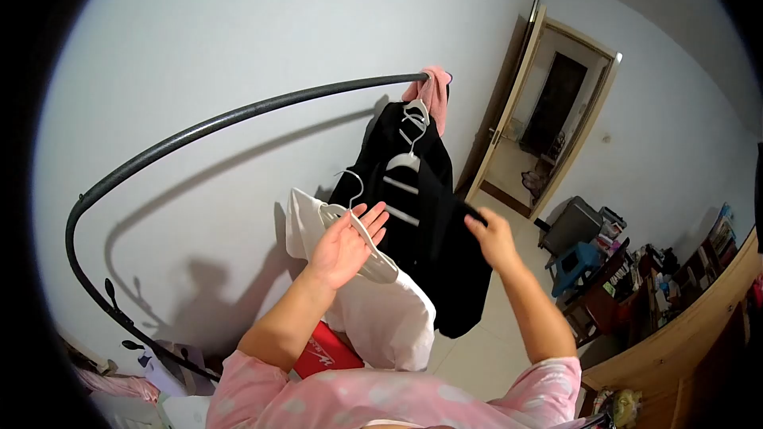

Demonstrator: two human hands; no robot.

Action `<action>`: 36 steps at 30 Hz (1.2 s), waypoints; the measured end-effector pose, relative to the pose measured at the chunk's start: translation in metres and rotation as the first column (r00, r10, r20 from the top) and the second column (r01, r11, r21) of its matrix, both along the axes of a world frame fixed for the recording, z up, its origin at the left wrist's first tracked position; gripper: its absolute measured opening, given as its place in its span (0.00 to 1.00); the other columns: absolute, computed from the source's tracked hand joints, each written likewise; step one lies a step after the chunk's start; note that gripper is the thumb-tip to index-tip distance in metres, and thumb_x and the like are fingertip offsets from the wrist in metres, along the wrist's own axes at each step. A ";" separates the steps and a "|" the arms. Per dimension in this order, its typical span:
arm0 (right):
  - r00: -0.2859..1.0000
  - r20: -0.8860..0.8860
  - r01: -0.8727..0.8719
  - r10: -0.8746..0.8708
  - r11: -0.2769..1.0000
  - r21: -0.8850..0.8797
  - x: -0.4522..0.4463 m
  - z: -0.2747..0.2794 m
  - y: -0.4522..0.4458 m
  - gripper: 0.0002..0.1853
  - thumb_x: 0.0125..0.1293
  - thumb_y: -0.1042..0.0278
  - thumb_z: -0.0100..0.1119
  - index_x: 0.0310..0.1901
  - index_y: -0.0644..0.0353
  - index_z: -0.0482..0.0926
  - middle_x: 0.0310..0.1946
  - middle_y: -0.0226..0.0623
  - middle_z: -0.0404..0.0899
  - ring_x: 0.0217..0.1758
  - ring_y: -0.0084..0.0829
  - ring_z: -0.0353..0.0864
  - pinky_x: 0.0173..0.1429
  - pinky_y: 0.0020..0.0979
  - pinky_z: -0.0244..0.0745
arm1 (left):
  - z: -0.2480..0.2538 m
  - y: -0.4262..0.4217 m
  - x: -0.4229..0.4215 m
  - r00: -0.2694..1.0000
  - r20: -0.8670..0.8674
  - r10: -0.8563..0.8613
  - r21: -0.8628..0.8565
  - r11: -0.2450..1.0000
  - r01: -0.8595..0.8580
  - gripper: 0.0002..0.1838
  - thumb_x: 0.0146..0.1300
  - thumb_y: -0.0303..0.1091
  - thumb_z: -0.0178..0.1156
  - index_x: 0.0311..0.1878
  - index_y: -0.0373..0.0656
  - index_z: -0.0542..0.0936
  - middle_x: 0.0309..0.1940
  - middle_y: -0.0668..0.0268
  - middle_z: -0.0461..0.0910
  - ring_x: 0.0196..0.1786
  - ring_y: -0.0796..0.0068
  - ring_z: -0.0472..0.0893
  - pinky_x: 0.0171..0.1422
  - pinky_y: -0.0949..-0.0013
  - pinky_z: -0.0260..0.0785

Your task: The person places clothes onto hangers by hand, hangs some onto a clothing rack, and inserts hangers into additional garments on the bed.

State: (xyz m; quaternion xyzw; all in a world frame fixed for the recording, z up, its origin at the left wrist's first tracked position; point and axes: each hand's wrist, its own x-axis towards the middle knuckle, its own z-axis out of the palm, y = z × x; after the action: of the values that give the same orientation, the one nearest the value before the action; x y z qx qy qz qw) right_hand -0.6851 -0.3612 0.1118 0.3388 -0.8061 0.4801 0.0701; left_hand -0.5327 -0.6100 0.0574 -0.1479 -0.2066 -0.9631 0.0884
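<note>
A white shirt hangs on a white clothes hanger, whose hook points up and is free of the rod. My left hand bears this hanger, palm up, with its fingers stretched loosely past the hanger's arm. To the right, my right hand has its fingers closed at the edge of a black jacket. The jacket is on another white hanger, which hangs below the rod's end. More black cloth is behind it, and its folds hide where one garment ends.
A dark curved rod arcs along the wall, with a pink cloth at its end. A red bag is below the shirt. Beyond are an open door, a blue stool, a grey suitcase and a cluttered desk.
</note>
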 end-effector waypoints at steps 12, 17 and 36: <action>0.950 -0.225 0.225 -0.216 0.974 0.013 -0.110 0.076 -0.080 0.18 0.63 0.59 0.60 0.40 0.70 0.77 0.30 0.58 0.78 0.36 0.55 0.78 0.42 0.44 0.70 | 0.006 -0.001 0.027 0.998 -0.006 0.068 -0.026 0.997 -0.068 0.14 0.72 0.40 0.47 0.54 0.45 0.73 0.72 0.54 0.57 0.74 0.60 0.56 0.77 0.60 0.49; 0.919 -0.340 0.222 -0.198 0.975 0.032 -0.124 0.055 -0.083 0.16 0.63 0.61 0.59 0.36 0.70 0.75 0.32 0.61 0.77 0.40 0.62 0.75 0.43 0.49 0.69 | 0.007 -0.001 0.029 0.996 -0.020 0.082 -0.048 0.995 -0.083 0.14 0.72 0.40 0.47 0.54 0.46 0.73 0.72 0.55 0.57 0.75 0.61 0.55 0.78 0.60 0.47; 0.847 -0.280 -0.339 0.452 0.865 0.369 0.045 0.012 -0.029 0.26 0.64 0.58 0.61 0.60 0.61 0.69 0.50 0.48 0.77 0.54 0.47 0.77 0.56 0.39 0.73 | 0.009 -0.008 -0.021 0.995 -0.036 0.098 -0.022 0.995 -0.099 0.15 0.72 0.40 0.46 0.55 0.44 0.73 0.71 0.57 0.59 0.75 0.62 0.55 0.76 0.61 0.49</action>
State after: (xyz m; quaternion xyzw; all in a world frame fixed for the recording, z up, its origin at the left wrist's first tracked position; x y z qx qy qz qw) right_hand -0.6400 -0.3898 0.1239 0.5875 -0.7555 0.2836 0.0605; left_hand -0.5533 -0.6179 0.0663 -0.1555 -0.2235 -0.9523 0.1376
